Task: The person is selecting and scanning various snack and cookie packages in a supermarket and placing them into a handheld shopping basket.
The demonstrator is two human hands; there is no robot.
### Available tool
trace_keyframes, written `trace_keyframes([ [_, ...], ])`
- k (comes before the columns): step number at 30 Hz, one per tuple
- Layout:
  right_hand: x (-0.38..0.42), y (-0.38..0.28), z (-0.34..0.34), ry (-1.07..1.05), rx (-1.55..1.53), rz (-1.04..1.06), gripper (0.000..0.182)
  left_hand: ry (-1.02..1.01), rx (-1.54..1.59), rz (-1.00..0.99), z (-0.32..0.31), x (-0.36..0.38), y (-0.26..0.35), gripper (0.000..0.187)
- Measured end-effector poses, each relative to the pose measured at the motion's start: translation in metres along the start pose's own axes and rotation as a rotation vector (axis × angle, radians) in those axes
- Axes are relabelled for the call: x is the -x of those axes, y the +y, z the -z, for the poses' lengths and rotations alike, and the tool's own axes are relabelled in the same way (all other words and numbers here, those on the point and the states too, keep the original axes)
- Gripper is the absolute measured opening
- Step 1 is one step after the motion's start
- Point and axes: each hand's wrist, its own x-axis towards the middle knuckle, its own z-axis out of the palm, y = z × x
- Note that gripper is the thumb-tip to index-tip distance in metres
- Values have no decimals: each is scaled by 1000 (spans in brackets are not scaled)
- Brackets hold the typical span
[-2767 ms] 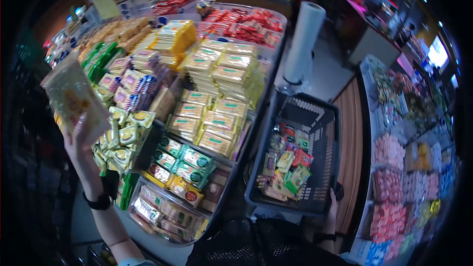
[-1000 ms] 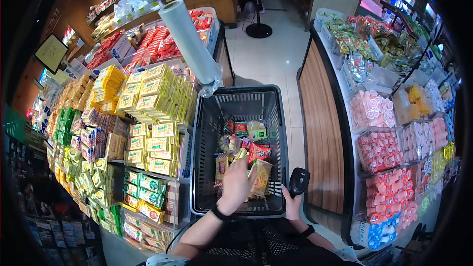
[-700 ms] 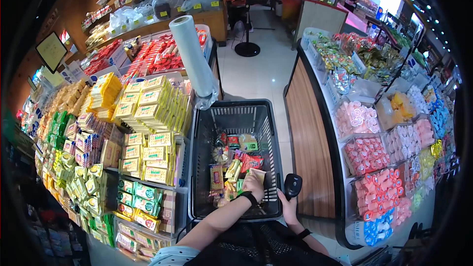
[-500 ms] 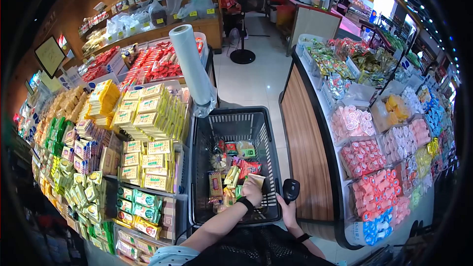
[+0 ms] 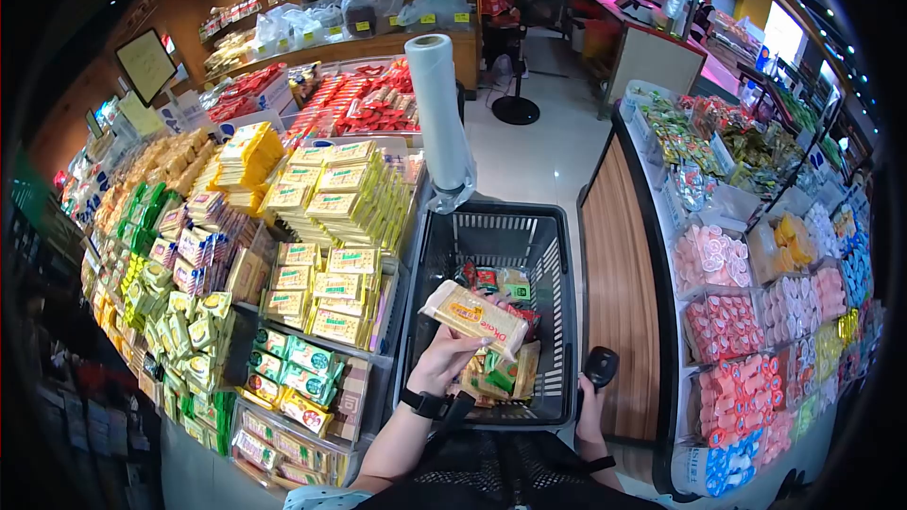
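Between its fingertips my left hand (image 5: 446,357) pinches a flat cracker packet (image 5: 476,318), raised over the black basket (image 5: 404,349). Red, green and pale snack packets (image 5: 501,373) lie in the bottom of the basket, partly covered by the raised packet. At the basket's right side, my right hand (image 5: 590,408) is wrapped round a black handheld device (image 5: 601,365), whose rounded head sticks up above the fingers.
Stacked yellow cracker packets (image 5: 340,194) fill the left display. A plastic bag roll (image 5: 440,113) rises behind the basket. Wrapped sweets (image 5: 723,326) fill the right display, beside a wood-panelled side (image 5: 619,293). A black stand (image 5: 516,110) is in the aisle; a person (image 5: 703,14) is far back.
My left hand has come up out of the basket with the cracker packet. The view has turned, so the basket and displays appear farther right. My right hand still grips the black device.
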Motion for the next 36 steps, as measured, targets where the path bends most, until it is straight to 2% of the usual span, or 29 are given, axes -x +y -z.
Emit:
trace_keyframes([
  [1, -9, 9, 16, 27, 39, 63, 27, 2, 3, 0, 1, 2, -3, 76],
  [3, -20, 13, 41, 40, -127, 28, 27, 20, -124, -63, -12, 8, -6, 77],
  [4, -8, -11, 32, 93, -26, 128, 31, 13, -207, -75, -11, 8, -10, 77],
  [5, -5, -26, 34, 89, -68, 100, 32, 15, -204, -75, -11, 9, -12, 77],
  [7, 4, -58, 28, 117, 131, 241, 34, 52, -413, 13, -13, 11, -13, 78],
  [8, 2, -63, 31, 121, 133, 239, 34, 193, -394, 117, -14, 14, -17, 74],
  [9, 0, -69, 34, 109, 115, 315, 35, 194, -393, 121, -14, 13, -21, 74],
  [11, 0, -85, 38, 100, 99, 389, 37, 195, -414, -45, -16, 10, -29, 69],
  [12, 5, -102, 32, 6, -76, 357, 37, 76, -541, -228, -19, 5, -30, 66],
  [14, -4, -104, 38, -116, -427, 278, 43, 75, -651, -275, -23, 4, -33, 67],
  [15, -5, -106, 37, -121, -424, 270, 43, 65, -761, -318, -25, 4, -34, 67],
  [17, -4, -108, 30, -513, -934, -17, 48, 86, -739, -347, -27, 5, -40, 67],
  [18, 0, -109, 20, -522, -1103, -187, 61, 105, -716, -379, -27, 7, -43, 67],
  [19, 5, -114, 9, -579, -1180, -338, 61, 121, -716, -386, -26, 9, -46, 67],
  [21, 22, -117, -7, -563, -909, -441, 61, 174, -844, -463, -22, 12, -51, 68],
  [23, 25, -105, -10, -958, -1002, -620, 64, 207, -893, -505, -21, 20, -58, 69],
  [25, 28, -103, -16, -1046, -930, -815, 70, 233, -945, -553, -23, 23, -62, 71],
  [28, 32, -93, -20, -1133, -856, -849, 73, 194, -1043, -698, -24, 31, -68, 71],
  [31, 28, -89, -23, -1227, -735, -808, 68, 212, -917, -642, -22, 42, -72, 73],
  [33, 29, -92, -29, -1237, -704, -821, 61, 231, -852, -636, -21, 50, -74, 68],
  [36, 33, -90, -38, -1255, -513, -684, 49, 266, -733, -581, -27, 63, -70, 47],
])
